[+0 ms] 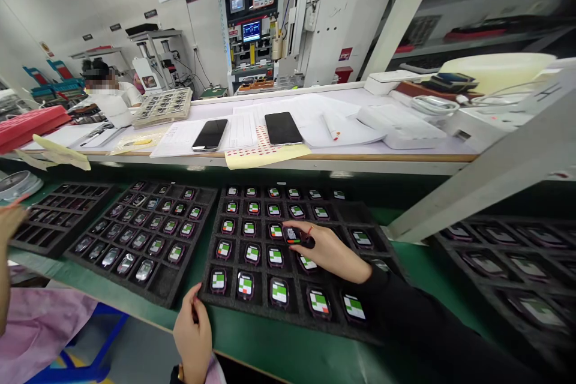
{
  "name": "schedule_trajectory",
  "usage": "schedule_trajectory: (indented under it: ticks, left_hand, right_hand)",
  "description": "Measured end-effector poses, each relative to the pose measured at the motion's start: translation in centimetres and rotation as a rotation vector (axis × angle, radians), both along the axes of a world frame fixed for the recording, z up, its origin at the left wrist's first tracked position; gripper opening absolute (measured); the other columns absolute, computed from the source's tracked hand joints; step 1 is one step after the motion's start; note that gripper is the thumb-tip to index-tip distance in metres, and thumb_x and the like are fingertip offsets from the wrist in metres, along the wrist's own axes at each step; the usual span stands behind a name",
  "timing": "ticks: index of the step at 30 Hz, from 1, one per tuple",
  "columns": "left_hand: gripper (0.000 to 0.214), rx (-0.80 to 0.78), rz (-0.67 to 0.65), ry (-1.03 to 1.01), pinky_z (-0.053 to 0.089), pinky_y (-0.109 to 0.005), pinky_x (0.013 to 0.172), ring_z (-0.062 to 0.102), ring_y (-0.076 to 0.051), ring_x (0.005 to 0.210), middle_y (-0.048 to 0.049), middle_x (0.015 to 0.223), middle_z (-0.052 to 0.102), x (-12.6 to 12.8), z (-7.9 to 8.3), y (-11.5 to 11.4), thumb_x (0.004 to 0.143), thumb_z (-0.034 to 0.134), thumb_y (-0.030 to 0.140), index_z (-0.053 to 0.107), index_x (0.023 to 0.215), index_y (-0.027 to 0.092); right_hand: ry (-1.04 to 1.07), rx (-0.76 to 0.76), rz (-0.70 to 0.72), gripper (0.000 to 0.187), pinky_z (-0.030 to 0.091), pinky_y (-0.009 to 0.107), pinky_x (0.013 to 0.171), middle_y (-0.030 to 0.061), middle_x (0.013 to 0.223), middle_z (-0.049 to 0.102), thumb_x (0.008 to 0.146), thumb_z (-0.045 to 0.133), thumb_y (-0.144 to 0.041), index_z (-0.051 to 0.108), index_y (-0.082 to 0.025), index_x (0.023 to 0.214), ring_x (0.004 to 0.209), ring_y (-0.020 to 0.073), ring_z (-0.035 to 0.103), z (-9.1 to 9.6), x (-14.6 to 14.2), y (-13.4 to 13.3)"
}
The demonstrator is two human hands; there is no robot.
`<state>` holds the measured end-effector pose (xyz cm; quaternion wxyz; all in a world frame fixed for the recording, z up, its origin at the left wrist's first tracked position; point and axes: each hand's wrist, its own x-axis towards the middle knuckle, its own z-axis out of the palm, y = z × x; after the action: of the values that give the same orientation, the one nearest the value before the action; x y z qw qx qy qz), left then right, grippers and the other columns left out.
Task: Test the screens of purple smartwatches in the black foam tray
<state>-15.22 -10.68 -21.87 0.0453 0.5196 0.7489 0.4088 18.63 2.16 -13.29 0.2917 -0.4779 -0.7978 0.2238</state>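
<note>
My right hand (326, 246) pinches a smartwatch (293, 236) between thumb and fingers, over the middle of a black foam tray (288, 311). The watch's screen is dark with white text and a small orange-red strip. Around it, rows of smartwatches with purplish cases sit in the tray's compartments. Most of their screens show green and white blocks, some with a red or orange patch, such as the watch (245, 283) in the front row. My left hand (193, 333) is loosely curled beside the tray's front left corner. I see nothing in its fingers.
Another watch tray (164, 291) lies left of this one, with a further black tray (51, 246) beyond. A co-worker's hand (11, 222) is at far left. More watches fill a right-hand tray (486, 312), past a slanted white post (477, 174). Two phones (283, 129) rest on the shelf.
</note>
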Motion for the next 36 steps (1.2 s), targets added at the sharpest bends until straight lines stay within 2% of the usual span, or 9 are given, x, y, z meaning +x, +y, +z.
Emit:
schedule_trajectory:
  ticks: [11,17,19,22,25,28,31,34,36]
  left_hand:
    - [0.038,0.004,-0.006,-0.001,0.039,-0.024,0.046,0.054,-0.013,0.045,-0.0001,0.066,0.067,0.1,0.3,0.1,0.096,0.042,0.041,0.069,0.111,0.019]
    - [0.039,-0.006,-0.015,-0.016,0.039,-0.024,0.046,0.053,-0.013,0.044,-0.0001,0.065,0.066,0.0,0.2,0.1,0.096,0.041,0.042,0.069,0.112,0.020]
    - [0.039,-0.008,-0.013,-0.018,0.038,-0.025,0.046,0.053,-0.013,0.045,-0.0014,0.067,0.067,0.0,0.1,0.0,0.096,0.041,0.043,0.069,0.112,0.019]
    - [0.040,-0.013,-0.015,-0.022,0.037,-0.025,0.045,0.051,-0.013,0.043,-0.0016,0.065,0.066,-0.1,0.0,0.0,0.096,0.041,0.043,0.069,0.112,0.018]
    - [0.040,-0.018,-0.017,-0.024,0.035,-0.025,0.044,0.049,-0.013,0.041,-0.0004,0.062,0.063,-0.1,-0.1,0.1,0.096,0.041,0.042,0.069,0.112,0.019]
    - [0.039,-0.020,-0.017,-0.023,0.035,-0.025,0.045,0.049,-0.013,0.042,-0.0003,0.062,0.063,-0.1,0.0,0.1,0.096,0.042,0.041,0.069,0.113,0.019]
    - [0.040,-0.032,-0.011,-0.033,0.036,-0.025,0.045,0.049,-0.013,0.041,-0.0004,0.062,0.064,0.0,0.2,0.1,0.095,0.041,0.042,0.068,0.113,0.020]
    - [0.042,-0.054,0.001,-0.059,0.038,-0.026,0.046,0.051,-0.014,0.042,-0.0014,0.064,0.065,0.1,0.5,0.1,0.093,0.041,0.045,0.068,0.112,0.019]
    - [0.044,-0.081,0.005,-0.081,0.039,-0.027,0.046,0.052,-0.015,0.043,-0.0018,0.063,0.065,0.2,0.7,0.1,0.092,0.041,0.047,0.068,0.113,0.019]
  right_hand:
    - [0.113,-0.001,-0.028,0.047,0.051,0.042,0.108,0.0054,0.136,0.063,0.093,0.062,-0.038,0.059,-0.023,0.137,0.124,0.0299,0.060,1.1,-0.3,-0.9]
    - [0.119,0.011,-0.022,0.049,0.052,0.041,0.105,0.0051,0.136,0.062,0.094,0.061,-0.039,0.057,-0.025,0.141,0.124,0.0292,0.060,0.7,-0.5,-1.1]
    - [0.113,0.000,-0.019,0.049,0.056,0.039,0.096,0.0051,0.134,0.063,0.094,0.060,-0.039,0.056,-0.026,0.142,0.113,0.0280,0.065,0.4,-0.5,-1.2]
    - [0.115,-0.036,-0.018,0.049,0.059,0.036,0.078,0.0054,0.127,0.066,0.094,0.059,-0.039,0.056,-0.028,0.142,0.084,0.0228,0.068,0.2,-0.5,-1.4]
    - [0.117,-0.046,-0.033,0.049,0.058,0.035,0.075,0.0050,0.124,0.066,0.094,0.058,-0.039,0.055,-0.028,0.142,0.076,0.0207,0.066,0.1,-0.1,-1.5]
    - [0.104,-0.029,-0.067,0.050,0.057,0.038,0.086,0.0062,0.131,0.064,0.094,0.056,-0.039,0.055,-0.026,0.141,0.095,0.0249,0.068,-0.1,0.7,-1.5]
    - [0.085,-0.008,-0.115,0.050,0.053,0.040,0.100,0.0062,0.136,0.062,0.094,0.056,-0.042,0.057,-0.024,0.140,0.120,0.0291,0.061,-0.2,1.9,-1.8]
    - [0.062,-0.018,-0.222,0.053,0.056,0.037,0.092,0.0061,0.129,0.066,0.092,0.057,-0.049,0.059,-0.024,0.139,0.112,0.0294,0.065,-0.3,3.8,-2.5]
    - [0.038,-0.021,-0.341,0.057,0.057,0.035,0.080,0.0062,0.111,0.071,0.090,0.058,-0.055,0.061,-0.023,0.138,0.097,0.0284,0.069,-0.8,5.8,-3.2]
